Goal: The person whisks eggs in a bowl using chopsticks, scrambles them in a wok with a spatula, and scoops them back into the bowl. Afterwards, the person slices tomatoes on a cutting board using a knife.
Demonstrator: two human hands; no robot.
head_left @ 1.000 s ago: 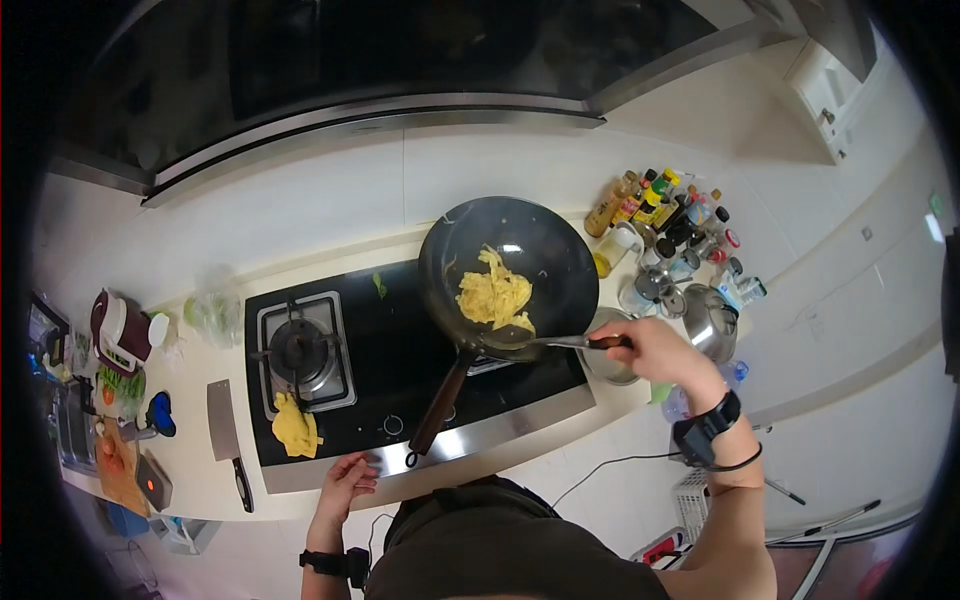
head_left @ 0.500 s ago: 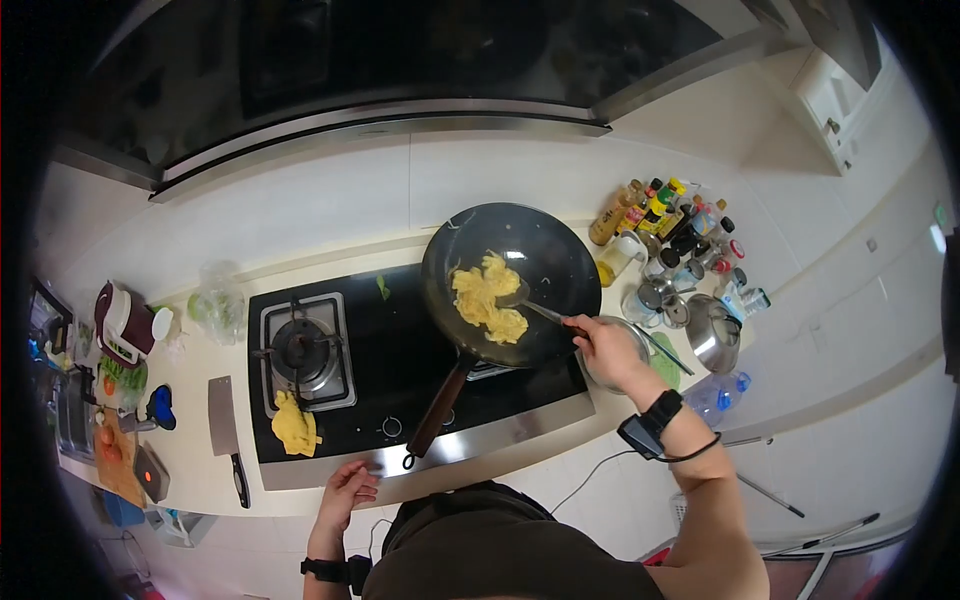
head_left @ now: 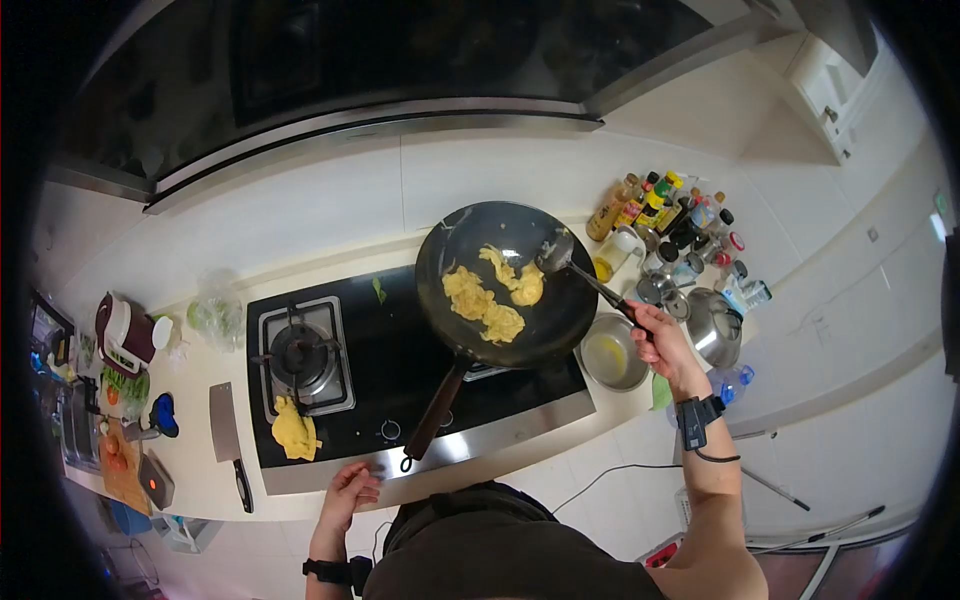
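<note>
My right hand [head_left: 662,335] is closed round the dark handle of a metal spatula [head_left: 556,253]. The spatula's head rests inside the right part of a black wok [head_left: 508,355]. Yellow scrambled egg [head_left: 468,294] lies in several clumps in the wok, left of the spatula. The wok stands on the right side of the black stove, and its brown handle points toward me. At the stove's front edge is my left hand [head_left: 350,490], fingers apart and slightly curled, holding nothing. A metal bowl [head_left: 614,352] with some yellow liquid sits right of the wok.
Bottles and jars [head_left: 660,205] crowd the back right, beside a shiny metal pot [head_left: 712,325]. A yellow cloth [head_left: 294,430] lies by the left burner [head_left: 300,350]. Farther left are a cleaver [head_left: 226,425], a cutting board [head_left: 122,468] and a plastic bag [head_left: 216,312].
The spatula has moved from the egg to the right side of the wok, and my right hand has shifted right. The egg is now split into separate clumps. My left hand has barely moved.
</note>
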